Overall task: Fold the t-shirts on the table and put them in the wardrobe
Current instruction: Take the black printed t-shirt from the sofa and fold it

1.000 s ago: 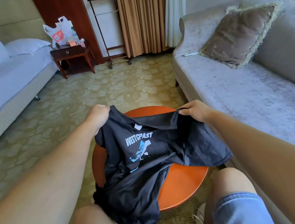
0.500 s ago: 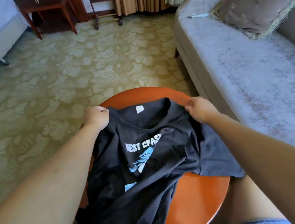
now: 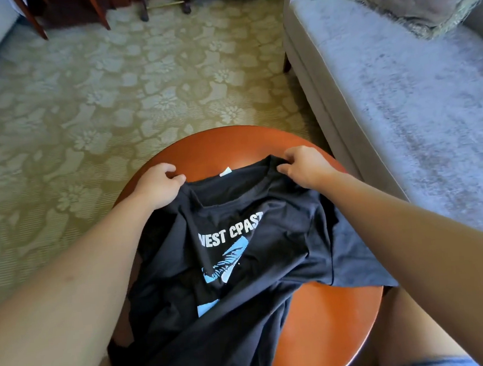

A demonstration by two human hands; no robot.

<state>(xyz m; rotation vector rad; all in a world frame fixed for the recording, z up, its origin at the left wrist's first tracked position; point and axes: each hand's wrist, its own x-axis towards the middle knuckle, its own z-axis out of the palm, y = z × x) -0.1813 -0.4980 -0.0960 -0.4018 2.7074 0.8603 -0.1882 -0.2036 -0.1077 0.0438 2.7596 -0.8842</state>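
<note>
Two sets of curled fingers (image 3: 287, 169) pinch the black t-shirt (image 3: 242, 270) either side of its collar, left hand (image 3: 159, 187) and right hand (image 3: 303, 165) near the far edge of the tabletop (image 3: 334, 320). It lies crumpled across the round tabletop, spilling off the near edge; patterned carpet (image 3: 111, 106) lies beyond, a grey sofa (image 3: 403, 110) to the right.

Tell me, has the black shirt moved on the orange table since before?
Yes. The black shirt came down and nearer the person: earlier its collar reached the far rim of the round table, and now bare tabletop shows beyond it.
</note>
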